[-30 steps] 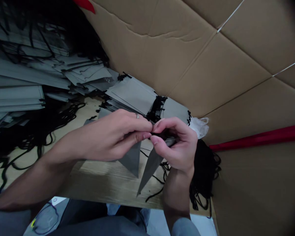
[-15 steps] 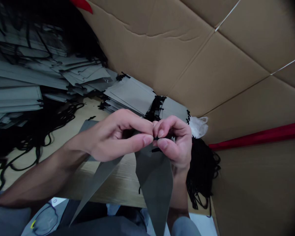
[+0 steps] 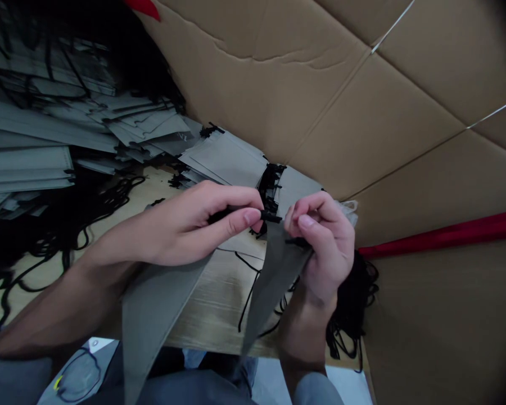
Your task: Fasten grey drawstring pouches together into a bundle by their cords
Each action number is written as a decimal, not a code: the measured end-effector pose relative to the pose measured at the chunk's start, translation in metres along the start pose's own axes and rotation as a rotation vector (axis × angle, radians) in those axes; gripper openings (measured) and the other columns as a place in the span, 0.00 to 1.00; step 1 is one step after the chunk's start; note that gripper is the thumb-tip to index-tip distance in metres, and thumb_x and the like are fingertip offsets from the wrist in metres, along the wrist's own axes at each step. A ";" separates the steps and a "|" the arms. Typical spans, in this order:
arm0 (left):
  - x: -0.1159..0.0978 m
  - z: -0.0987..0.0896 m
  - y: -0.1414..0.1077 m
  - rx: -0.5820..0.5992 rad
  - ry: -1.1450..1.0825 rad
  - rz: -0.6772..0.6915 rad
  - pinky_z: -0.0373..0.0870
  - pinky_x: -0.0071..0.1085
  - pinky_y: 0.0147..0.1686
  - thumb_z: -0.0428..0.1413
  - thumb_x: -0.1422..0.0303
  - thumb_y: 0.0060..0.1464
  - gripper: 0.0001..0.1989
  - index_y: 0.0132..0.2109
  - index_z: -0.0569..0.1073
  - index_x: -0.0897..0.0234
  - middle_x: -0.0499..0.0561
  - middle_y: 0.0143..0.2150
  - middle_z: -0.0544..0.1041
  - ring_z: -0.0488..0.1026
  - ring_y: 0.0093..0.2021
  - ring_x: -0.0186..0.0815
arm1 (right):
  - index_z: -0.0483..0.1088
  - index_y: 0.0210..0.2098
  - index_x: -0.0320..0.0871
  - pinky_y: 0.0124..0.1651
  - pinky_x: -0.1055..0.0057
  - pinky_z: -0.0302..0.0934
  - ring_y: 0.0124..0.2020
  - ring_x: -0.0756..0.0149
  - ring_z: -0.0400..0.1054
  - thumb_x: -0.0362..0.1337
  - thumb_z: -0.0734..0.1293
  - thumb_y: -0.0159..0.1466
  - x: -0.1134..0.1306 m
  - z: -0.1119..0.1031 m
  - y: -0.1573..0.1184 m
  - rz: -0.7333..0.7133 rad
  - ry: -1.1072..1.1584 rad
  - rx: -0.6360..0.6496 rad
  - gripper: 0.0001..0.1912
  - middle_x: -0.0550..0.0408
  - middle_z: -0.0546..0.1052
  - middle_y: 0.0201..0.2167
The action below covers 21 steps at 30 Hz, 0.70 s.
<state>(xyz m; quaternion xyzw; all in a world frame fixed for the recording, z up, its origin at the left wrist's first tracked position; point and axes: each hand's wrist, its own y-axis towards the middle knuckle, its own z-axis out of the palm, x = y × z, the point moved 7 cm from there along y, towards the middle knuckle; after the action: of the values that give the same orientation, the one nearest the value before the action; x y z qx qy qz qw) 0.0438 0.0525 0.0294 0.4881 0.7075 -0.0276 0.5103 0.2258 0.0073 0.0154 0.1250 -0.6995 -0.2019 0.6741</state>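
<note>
Through the head camera, going left to right, I first see one big heap of gray sheets, too overlapped for me to count. One tangle of black cords lies below it on the bench, beside the heap.

My left hand is closed, thumb and forefinger pinching one black cord tip that sticks out toward the right. One left gray flap hangs beneath this hand, its lower end past the bench's near edge.

Behind the hands stand two stacks of gray pieces, the left stack and the right stack, with black knots between them; I cannot count the pieces.

My right hand is curled, just apart from the cord tip, its fingers bent in on one right gray flap that slants down from it over the bench. One short black end shows under its thumb. I cannot tell whether the two flaps join out of sight.

Farther right are one clear plastic bag, partly hidden by this hand, one bundle of black cords and one red strap against the cardboard.
</note>
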 end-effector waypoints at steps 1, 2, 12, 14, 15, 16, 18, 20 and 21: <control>0.001 0.003 0.000 0.013 -0.008 -0.012 0.65 0.22 0.30 0.53 0.65 0.80 0.14 0.45 0.80 0.63 0.43 0.31 0.76 0.69 0.29 0.27 | 0.76 0.39 0.48 0.27 0.66 0.49 0.25 0.68 0.56 0.41 0.72 0.75 -0.001 0.000 -0.001 -0.025 -0.052 -0.040 0.06 0.60 0.68 0.27; 0.003 0.005 0.000 0.021 -0.016 -0.023 0.65 0.22 0.29 0.53 0.64 0.80 0.14 0.46 0.79 0.63 0.43 0.31 0.75 0.68 0.29 0.27 | 0.76 0.41 0.49 0.27 0.66 0.50 0.25 0.68 0.56 0.41 0.73 0.76 -0.002 0.000 -0.002 -0.044 -0.102 -0.068 0.06 0.60 0.69 0.28; 0.006 0.009 0.000 0.051 -0.071 -0.060 0.57 0.26 0.24 0.54 0.63 0.79 0.17 0.37 0.73 0.62 0.41 0.26 0.63 0.59 0.25 0.28 | 0.67 0.49 0.54 0.19 0.66 0.37 0.16 0.72 0.42 0.44 0.75 0.78 -0.003 0.010 -0.002 0.001 -0.065 0.050 0.12 0.70 0.58 0.19; 0.006 0.009 0.000 0.064 -0.074 -0.064 0.56 0.26 0.23 0.55 0.64 0.78 0.18 0.35 0.71 0.62 0.41 0.26 0.63 0.59 0.25 0.27 | 0.67 0.49 0.54 0.19 0.66 0.36 0.16 0.73 0.41 0.44 0.75 0.77 -0.001 0.012 -0.002 0.009 -0.060 0.045 0.13 0.71 0.57 0.18; 0.005 0.010 0.000 0.070 -0.075 -0.064 0.56 0.26 0.23 0.55 0.64 0.78 0.18 0.35 0.70 0.62 0.41 0.26 0.62 0.58 0.24 0.27 | 0.66 0.48 0.54 0.19 0.66 0.37 0.16 0.73 0.40 0.45 0.75 0.78 0.000 0.014 -0.002 0.006 -0.057 0.042 0.13 0.71 0.57 0.18; 0.005 0.010 0.000 0.075 -0.076 -0.063 0.55 0.26 0.23 0.54 0.64 0.78 0.18 0.35 0.69 0.62 0.41 0.26 0.62 0.58 0.24 0.27 | 0.67 0.49 0.54 0.19 0.66 0.38 0.16 0.73 0.41 0.45 0.75 0.78 0.001 0.015 -0.002 0.000 -0.053 0.043 0.13 0.70 0.58 0.19; 0.006 0.010 0.000 0.082 -0.082 -0.062 0.55 0.26 0.23 0.54 0.64 0.79 0.19 0.34 0.68 0.62 0.41 0.25 0.61 0.57 0.24 0.27 | 0.67 0.50 0.54 0.19 0.66 0.39 0.16 0.73 0.41 0.46 0.74 0.79 0.001 0.017 -0.004 -0.002 -0.044 0.050 0.11 0.70 0.58 0.19; 0.006 0.011 0.000 0.088 -0.087 -0.065 0.55 0.26 0.23 0.55 0.64 0.78 0.19 0.34 0.67 0.62 0.41 0.25 0.61 0.57 0.24 0.27 | 0.68 0.51 0.55 0.19 0.66 0.39 0.16 0.72 0.42 0.47 0.73 0.79 -0.001 0.017 -0.006 0.019 -0.039 0.060 0.11 0.69 0.57 0.19; 0.006 0.011 0.000 0.089 -0.086 -0.069 0.55 0.26 0.23 0.54 0.64 0.79 0.20 0.33 0.67 0.62 0.41 0.25 0.61 0.57 0.24 0.27 | 0.68 0.52 0.56 0.19 0.66 0.39 0.16 0.72 0.42 0.47 0.74 0.79 -0.004 0.016 -0.007 0.033 -0.036 0.063 0.11 0.69 0.58 0.20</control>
<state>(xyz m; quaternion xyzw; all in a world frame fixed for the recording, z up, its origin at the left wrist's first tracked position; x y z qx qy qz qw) 0.0511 0.0506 0.0197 0.4843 0.6993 -0.0976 0.5166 0.2090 0.0042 0.0088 0.1310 -0.7194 -0.1710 0.6603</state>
